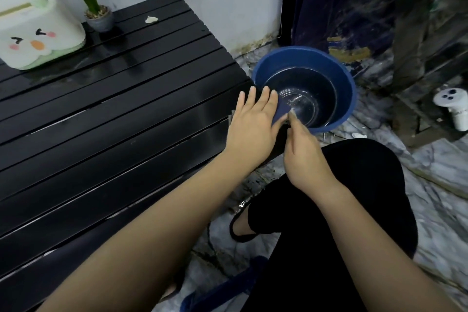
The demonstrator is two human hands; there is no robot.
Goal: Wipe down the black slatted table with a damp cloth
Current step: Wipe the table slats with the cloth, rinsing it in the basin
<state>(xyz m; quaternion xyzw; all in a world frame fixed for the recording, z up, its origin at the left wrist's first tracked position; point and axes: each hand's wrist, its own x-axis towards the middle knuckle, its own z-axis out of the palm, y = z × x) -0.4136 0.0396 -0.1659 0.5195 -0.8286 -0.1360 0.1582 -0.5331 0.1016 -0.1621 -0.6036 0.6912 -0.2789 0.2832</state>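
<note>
The black slatted table (106,99) fills the left half of the view, and its surface looks wet and shiny. At its right end, my left hand (253,121) lies flat with straight fingers on a small blue cloth (282,111) that hangs over the table's edge. My right hand (302,149) pinches the cloth's near corner with curled fingers. Just beyond both hands, a blue basin (347,78) with water in it stands on the floor.
A white duck-faced box (38,30) and a small potted plant (98,15) stand at the table's back left. A pale crumb of debris (151,19) lies near the far edge. A white fixture (453,106) sits at right. My knees crouch over the marble floor (435,167).
</note>
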